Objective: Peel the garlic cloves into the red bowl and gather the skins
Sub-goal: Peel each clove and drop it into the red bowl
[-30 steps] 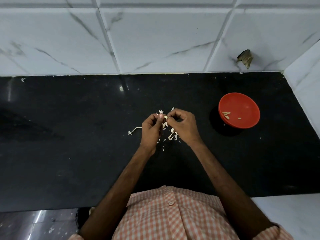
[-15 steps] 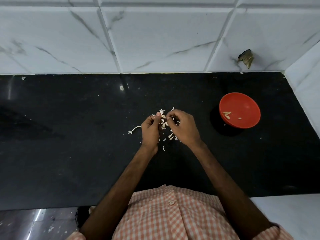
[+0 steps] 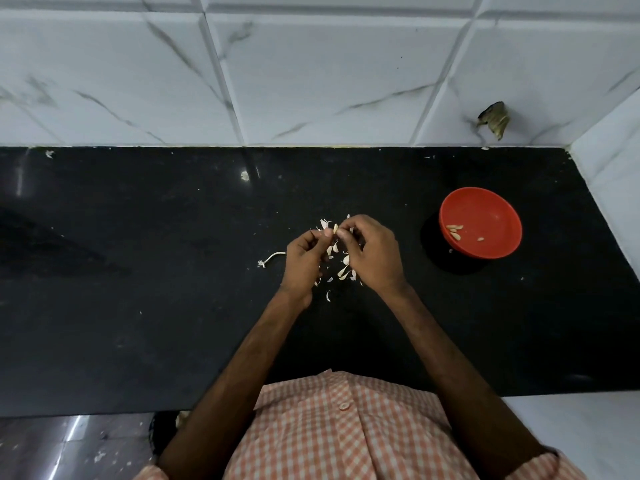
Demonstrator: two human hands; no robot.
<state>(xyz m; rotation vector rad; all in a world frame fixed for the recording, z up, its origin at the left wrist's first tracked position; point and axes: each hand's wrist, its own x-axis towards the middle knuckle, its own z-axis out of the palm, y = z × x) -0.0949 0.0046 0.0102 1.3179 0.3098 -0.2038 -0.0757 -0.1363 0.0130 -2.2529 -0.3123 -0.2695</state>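
left hand point(image 3: 304, 259) and right hand point(image 3: 372, 252) pinch one clove point(image 3: 335, 229) | skins point(image 3: 341, 268) strewn below (on the black counter point(image 3: 138, 289)) | bowl point(image 3: 498, 206) right, few cloves inside

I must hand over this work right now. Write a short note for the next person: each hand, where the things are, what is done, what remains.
Left hand and right hand: both pinch one garlic clove at the fingertips, above the black counter.
Red bowl: on the counter to the right, a few peeled cloves inside.
Skins: scattered on the counter under the hands.
Done: a few cloves peeled.
To do: finish this clove, drop it in the bowl, gather the skins.
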